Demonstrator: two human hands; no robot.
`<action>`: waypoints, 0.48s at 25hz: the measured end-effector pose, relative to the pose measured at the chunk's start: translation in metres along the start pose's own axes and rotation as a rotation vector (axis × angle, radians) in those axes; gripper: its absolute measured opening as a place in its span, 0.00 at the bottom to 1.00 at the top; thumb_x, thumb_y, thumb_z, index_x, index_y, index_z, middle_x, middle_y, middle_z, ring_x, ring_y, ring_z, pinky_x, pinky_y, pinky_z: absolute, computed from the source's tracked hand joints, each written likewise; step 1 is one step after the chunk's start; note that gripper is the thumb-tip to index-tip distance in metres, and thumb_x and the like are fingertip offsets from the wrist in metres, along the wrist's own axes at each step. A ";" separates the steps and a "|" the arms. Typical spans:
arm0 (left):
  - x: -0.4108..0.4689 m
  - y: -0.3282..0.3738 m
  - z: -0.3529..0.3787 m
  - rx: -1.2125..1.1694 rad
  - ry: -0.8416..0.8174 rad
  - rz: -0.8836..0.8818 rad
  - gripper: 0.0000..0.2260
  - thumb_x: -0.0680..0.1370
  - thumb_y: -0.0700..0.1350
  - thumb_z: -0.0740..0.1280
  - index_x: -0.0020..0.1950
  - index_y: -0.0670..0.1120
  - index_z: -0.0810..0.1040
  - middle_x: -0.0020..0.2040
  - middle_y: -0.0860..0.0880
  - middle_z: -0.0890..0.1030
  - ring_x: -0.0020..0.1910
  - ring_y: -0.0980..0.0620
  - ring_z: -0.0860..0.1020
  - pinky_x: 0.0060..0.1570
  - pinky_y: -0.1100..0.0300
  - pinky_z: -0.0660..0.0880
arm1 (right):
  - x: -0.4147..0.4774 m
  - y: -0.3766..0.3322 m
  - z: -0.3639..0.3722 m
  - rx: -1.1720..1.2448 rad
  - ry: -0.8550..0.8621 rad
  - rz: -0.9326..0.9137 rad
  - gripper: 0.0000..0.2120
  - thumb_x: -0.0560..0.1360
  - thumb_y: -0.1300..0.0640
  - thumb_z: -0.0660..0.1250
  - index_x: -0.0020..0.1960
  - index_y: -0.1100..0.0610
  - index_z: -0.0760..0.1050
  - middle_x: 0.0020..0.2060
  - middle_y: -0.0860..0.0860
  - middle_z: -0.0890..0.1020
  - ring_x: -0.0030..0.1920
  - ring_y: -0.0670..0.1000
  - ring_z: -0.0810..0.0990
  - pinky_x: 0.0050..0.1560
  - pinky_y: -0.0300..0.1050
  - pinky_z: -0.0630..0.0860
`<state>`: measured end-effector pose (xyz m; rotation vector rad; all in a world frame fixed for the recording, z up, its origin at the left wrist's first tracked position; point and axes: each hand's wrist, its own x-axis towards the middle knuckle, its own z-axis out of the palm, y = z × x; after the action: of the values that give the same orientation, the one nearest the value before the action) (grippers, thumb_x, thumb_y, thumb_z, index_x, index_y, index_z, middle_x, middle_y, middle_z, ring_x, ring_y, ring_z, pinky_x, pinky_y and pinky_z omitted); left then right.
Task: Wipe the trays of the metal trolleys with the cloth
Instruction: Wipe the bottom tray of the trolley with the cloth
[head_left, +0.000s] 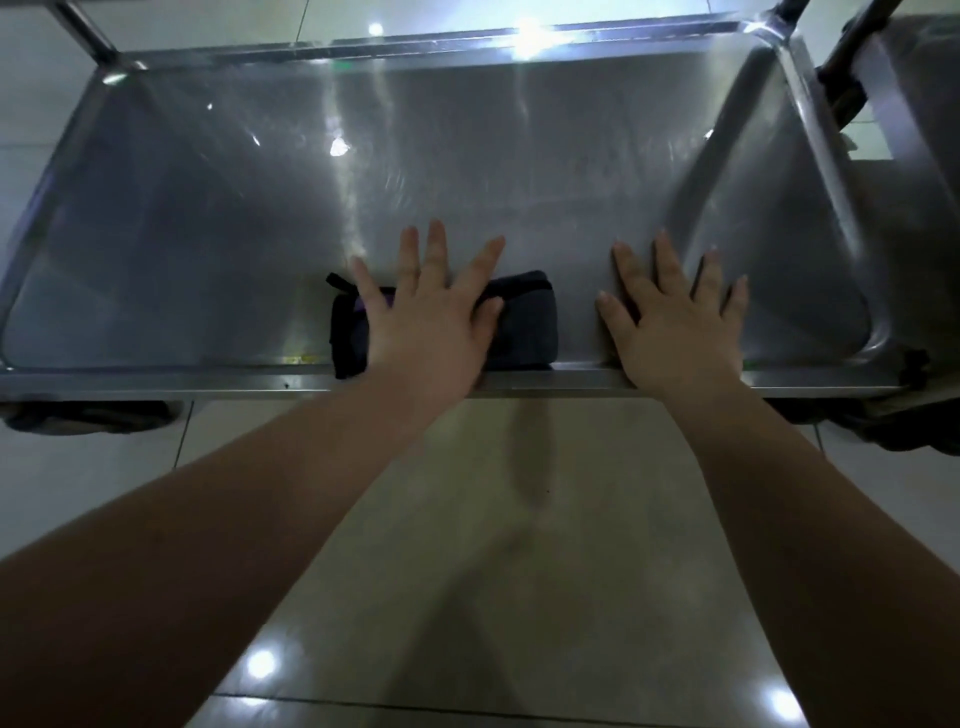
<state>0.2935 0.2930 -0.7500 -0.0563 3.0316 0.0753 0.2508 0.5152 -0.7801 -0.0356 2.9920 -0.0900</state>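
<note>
Wiping is in hand: your left hand (426, 317) presses flat on the folded cloth (519, 322) at the tray's (208, 218) near edge, right hand (675, 327) spread bare beside it; sweep far next.

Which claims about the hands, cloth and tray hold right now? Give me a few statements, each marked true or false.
1. The left hand lies on the dark cloth with its fingers spread. True.
2. The right hand grips the cloth. False: it rests with spread fingers on the bare tray, to the right of the cloth and apart from it.
3. The cloth lies at the tray's far edge. False: it lies against the near rim, close to the person.
4. The cloth is folded into a compact pad. True.
</note>
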 end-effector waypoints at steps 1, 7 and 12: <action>-0.007 0.012 0.004 -0.010 0.000 -0.029 0.25 0.79 0.63 0.38 0.75 0.67 0.36 0.80 0.45 0.38 0.77 0.37 0.37 0.65 0.26 0.36 | -0.001 0.000 0.000 0.000 0.004 0.002 0.28 0.78 0.34 0.38 0.77 0.36 0.39 0.79 0.46 0.42 0.77 0.62 0.38 0.73 0.65 0.36; 0.038 0.011 0.014 -0.056 -0.121 -0.085 0.22 0.75 0.71 0.36 0.67 0.77 0.31 0.79 0.50 0.32 0.74 0.30 0.33 0.56 0.21 0.31 | -0.002 -0.003 0.004 -0.009 0.005 0.012 0.28 0.78 0.34 0.39 0.77 0.36 0.40 0.79 0.46 0.43 0.77 0.62 0.38 0.72 0.65 0.35; 0.107 0.007 -0.003 -0.081 -0.118 -0.044 0.22 0.77 0.70 0.39 0.71 0.76 0.39 0.80 0.49 0.37 0.75 0.30 0.35 0.59 0.20 0.34 | 0.005 0.000 0.000 -0.013 -0.010 -0.006 0.28 0.78 0.33 0.38 0.77 0.35 0.39 0.79 0.46 0.42 0.77 0.62 0.38 0.73 0.65 0.35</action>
<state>0.1865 0.2965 -0.7582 -0.1202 2.9074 0.1905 0.2457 0.5151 -0.7810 -0.0457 2.9823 -0.0702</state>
